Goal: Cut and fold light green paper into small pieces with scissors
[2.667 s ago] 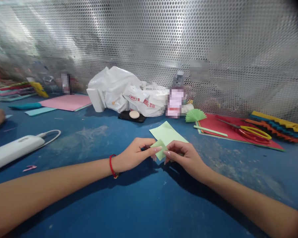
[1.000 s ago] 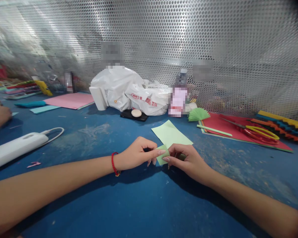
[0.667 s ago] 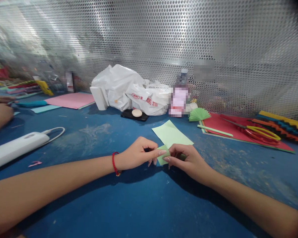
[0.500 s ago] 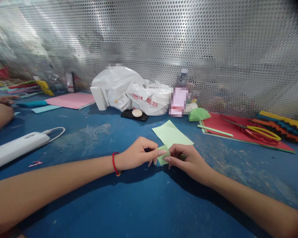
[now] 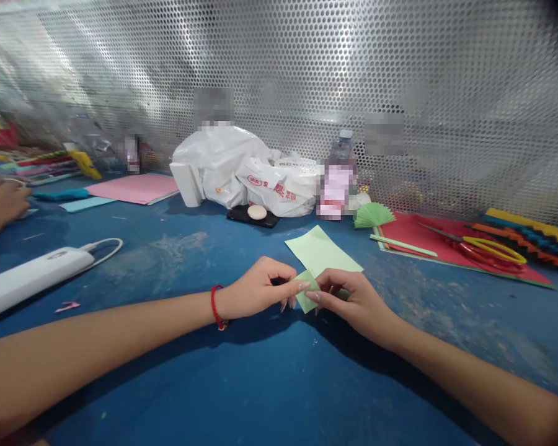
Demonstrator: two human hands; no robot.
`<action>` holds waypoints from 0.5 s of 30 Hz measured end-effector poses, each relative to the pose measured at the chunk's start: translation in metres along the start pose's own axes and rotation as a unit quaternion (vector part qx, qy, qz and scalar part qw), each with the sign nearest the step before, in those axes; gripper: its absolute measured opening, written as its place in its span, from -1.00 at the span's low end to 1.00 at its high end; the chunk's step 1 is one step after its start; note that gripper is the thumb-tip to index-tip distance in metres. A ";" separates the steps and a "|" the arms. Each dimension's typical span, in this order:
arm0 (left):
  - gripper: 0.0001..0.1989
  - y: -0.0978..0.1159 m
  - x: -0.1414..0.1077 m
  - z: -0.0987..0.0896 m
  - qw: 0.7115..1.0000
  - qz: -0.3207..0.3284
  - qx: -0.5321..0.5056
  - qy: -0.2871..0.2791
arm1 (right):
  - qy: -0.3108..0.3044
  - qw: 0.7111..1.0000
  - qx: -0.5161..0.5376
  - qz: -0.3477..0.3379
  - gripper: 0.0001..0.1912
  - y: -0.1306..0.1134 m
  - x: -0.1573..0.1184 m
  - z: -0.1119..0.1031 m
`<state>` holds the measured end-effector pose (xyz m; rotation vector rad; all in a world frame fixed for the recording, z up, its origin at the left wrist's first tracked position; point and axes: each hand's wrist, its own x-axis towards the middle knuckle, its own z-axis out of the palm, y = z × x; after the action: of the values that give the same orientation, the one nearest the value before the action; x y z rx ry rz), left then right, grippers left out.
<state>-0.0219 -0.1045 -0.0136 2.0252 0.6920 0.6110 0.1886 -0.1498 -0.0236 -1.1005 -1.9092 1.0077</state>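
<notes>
Head view: beyond a broad near stretch of blue tabletop [image 5: 270, 378], the left hand [image 5: 260, 288] and right hand [image 5: 351, 297] each have a thumb-and-finger grip on the green slip [image 5: 305, 304], its lower corner jutting between them, near the pale sheet [image 5: 320, 249], with white bags [image 5: 221, 161], contents hidden, farther off by the perforated wall [image 5: 279, 56].

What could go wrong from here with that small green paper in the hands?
1. The small green paper is pinched between the left hand and right hand; uneven pulling might crease or tear it.
2. The larger pale green sheet lies just beyond the fingers, so a forward move might nudge it.
3. The scissors lie across the red paper; a careless rightward sweep could knock them.
</notes>
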 end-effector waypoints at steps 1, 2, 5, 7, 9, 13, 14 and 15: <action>-0.54 0.000 0.000 0.000 1.000 0.000 0.001 -0.001 | 0.002 1.000 -0.003 0.000 -0.74 0.000 0.000 0.000; -0.54 0.000 0.000 0.000 1.000 0.001 0.002 -0.002 | 0.002 1.000 -0.004 0.000 -0.74 0.000 0.000 0.000; -0.55 0.000 0.000 0.001 1.000 0.003 0.004 -0.004 | 0.001 1.000 -0.008 -0.004 -0.72 0.001 0.000 0.000; -0.56 0.000 0.000 0.000 1.000 0.008 0.005 -0.005 | 0.005 1.000 -0.015 -0.012 -0.71 0.001 0.000 0.000; -0.57 0.001 0.000 0.000 1.000 0.015 0.012 -0.006 | 0.013 0.999 -0.026 -0.022 -0.71 0.001 0.000 -0.001; -0.60 0.002 0.000 -0.002 0.999 0.031 0.029 -0.010 | 0.031 0.998 -0.035 -0.043 -0.75 0.001 0.000 -0.001; -0.62 0.002 0.000 -0.002 0.999 0.035 0.031 -0.007 | 0.036 0.998 -0.034 -0.045 -0.77 0.001 0.001 -0.001; -0.64 0.001 0.000 -0.002 0.999 0.039 0.032 -0.002 | 0.041 0.998 -0.034 -0.045 -0.79 0.002 0.001 -0.002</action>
<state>-0.0229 -0.1037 -0.0117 2.1200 0.6398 0.6362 0.1903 -0.1478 -0.0240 -1.0676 -1.9210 0.8430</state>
